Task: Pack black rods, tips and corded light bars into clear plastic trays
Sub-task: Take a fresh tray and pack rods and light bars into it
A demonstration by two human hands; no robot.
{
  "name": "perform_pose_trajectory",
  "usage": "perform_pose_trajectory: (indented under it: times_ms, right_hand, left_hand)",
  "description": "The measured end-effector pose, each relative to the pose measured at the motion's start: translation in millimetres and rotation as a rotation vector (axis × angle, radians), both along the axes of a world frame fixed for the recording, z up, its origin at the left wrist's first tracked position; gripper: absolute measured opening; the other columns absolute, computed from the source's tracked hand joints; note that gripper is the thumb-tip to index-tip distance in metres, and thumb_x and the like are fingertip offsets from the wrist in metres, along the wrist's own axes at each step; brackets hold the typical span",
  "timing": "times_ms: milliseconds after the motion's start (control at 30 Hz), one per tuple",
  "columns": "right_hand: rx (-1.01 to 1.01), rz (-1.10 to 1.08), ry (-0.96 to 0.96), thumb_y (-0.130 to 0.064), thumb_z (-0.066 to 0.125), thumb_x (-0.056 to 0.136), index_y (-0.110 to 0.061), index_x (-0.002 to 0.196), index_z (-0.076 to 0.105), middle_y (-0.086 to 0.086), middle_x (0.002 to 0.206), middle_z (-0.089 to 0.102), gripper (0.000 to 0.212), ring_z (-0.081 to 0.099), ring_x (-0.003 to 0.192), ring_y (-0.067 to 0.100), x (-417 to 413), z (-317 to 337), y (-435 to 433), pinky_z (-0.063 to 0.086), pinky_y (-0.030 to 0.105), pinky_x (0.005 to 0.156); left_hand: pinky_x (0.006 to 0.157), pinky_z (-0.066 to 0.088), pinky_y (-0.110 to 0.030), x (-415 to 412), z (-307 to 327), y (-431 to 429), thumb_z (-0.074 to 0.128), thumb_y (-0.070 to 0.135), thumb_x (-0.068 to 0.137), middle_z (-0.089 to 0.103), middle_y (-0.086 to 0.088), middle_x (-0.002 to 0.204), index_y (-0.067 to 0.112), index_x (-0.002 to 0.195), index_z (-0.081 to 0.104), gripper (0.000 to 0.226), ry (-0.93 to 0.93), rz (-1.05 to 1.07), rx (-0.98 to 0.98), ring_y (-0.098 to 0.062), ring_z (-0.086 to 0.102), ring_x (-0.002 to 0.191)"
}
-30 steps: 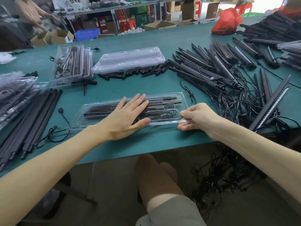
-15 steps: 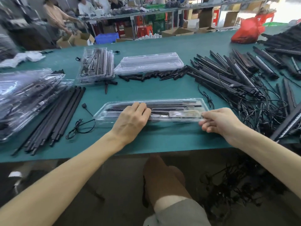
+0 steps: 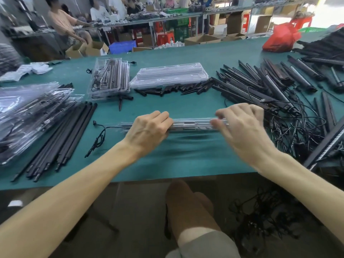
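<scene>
A clear plastic tray (image 3: 191,123) packed with black rods and a cord stands tilted on its long edge at the table's front middle, seen edge-on. My left hand (image 3: 149,129) grips its left part with the fingers curled over the top edge. My right hand (image 3: 242,127), blurred by motion, brackets its right part with fingers above and thumb below. Loose black rods (image 3: 61,135) lie to the left. Black tips (image 3: 176,89) are strewn behind the tray. Corded light bars (image 3: 260,86) are heaped on the right.
A stack of empty clear trays (image 3: 169,75) and a stack of packed ones (image 3: 109,77) sit at the back. More packed trays (image 3: 28,112) pile up far left. A loose cord (image 3: 98,135) lies left of the tray. A red bag (image 3: 281,38) sits far right.
The tray lay flat under my left palm; now it is tipped up onto its edge. My left fingers have curled over it, and my right hand moved from the tray's corner onto its right part.
</scene>
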State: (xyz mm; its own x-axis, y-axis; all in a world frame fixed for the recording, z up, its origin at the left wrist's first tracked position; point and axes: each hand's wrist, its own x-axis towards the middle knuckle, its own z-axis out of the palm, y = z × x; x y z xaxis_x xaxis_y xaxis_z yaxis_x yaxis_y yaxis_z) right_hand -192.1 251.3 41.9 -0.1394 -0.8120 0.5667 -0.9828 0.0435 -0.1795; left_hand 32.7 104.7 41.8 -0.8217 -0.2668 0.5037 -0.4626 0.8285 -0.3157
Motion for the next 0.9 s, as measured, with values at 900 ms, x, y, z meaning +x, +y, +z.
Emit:
perform_pose_trajectory:
  times_ms: [900]
  right_hand:
    - [0.076,0.449,0.425,-0.005,0.074,0.072,-0.005,0.074,0.058,0.01,0.076,0.056,0.017,0.055,0.067,0.031,44.1,11.0,-52.4,0.051,0.044,0.057]
  left_hand:
    - [0.049,0.039,-0.032,3.5,6.2,7.9,0.056,0.009,0.077,0.055,-0.004,0.071,0.01,0.073,0.058,0.005,-0.013,-0.179,-0.068,-0.021,0.052,0.059]
